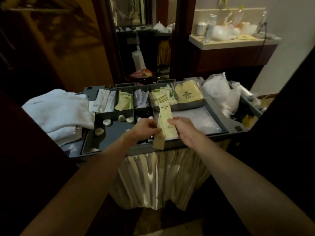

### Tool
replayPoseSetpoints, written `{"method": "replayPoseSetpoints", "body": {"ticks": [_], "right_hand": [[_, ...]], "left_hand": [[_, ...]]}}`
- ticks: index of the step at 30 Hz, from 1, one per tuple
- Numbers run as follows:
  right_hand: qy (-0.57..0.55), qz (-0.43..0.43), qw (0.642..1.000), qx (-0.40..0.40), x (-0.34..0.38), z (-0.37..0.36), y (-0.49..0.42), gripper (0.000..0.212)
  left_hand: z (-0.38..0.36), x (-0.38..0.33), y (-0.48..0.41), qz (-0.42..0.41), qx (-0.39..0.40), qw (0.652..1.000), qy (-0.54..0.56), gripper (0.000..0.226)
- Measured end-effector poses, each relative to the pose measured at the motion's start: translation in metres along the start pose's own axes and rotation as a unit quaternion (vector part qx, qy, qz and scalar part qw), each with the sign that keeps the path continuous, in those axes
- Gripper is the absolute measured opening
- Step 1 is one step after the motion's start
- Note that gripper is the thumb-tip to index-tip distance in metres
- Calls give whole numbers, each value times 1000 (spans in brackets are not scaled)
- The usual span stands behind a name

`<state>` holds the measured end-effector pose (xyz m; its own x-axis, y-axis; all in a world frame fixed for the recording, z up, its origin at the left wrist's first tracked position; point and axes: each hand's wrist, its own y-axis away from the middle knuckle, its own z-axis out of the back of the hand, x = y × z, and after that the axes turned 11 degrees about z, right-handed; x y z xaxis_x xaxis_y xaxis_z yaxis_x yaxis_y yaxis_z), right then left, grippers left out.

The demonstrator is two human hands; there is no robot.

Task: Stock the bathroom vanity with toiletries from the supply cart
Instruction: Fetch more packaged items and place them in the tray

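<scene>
Head view: I hold a small sheaf of long, flat, pale yellow-green paper toiletry sachets [165,116] above the near edge of the grey plastic compartment tray [213,136] on the supply cart. My left hand [144,127] pinches the sheaf's left edge and my right hand [183,128] pinches its right edge, fingers curled and thumbs on top. At least two sachets overlap; I cannot tell the exact count.

I judge them very light, thin and bendy, with smooth paper that could let one slide off another, so a flat pinch across the overlap near the middle should keep them together. Their long axis runs away from me, the far end over the compartments of like sachets and the near end hanging past the tray rim. The cream vanity counter [230,42] stands well apart, beyond the cart to the right.
</scene>
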<state>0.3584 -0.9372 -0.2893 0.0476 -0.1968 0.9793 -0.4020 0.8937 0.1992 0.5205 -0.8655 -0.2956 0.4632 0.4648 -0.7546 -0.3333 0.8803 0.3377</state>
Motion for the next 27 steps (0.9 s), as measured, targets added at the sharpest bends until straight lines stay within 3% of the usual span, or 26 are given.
{"method": "replayPoseSetpoints", "body": {"ticks": [3,10,17,21,27], "right_hand": [[-3,0,1000,-17,-8,27,38,4],[20,-4,995,-95,-23,100,130,27],[-4,30,977,-212,-18,155,245,16],[-53,62,950,-301,-32,172,325,26],[-90,46,874,-475,-82,150,467,32]], "left_hand": [[-24,-4,35,0,-8,1000,17,21],[-74,-28,90,-11,39,999,35,16],[-139,-79,137,-99,159,982,20,12],[-175,-92,174,-142,263,954,-6,17],[-225,-71,264,-192,397,893,-85,16]]}}
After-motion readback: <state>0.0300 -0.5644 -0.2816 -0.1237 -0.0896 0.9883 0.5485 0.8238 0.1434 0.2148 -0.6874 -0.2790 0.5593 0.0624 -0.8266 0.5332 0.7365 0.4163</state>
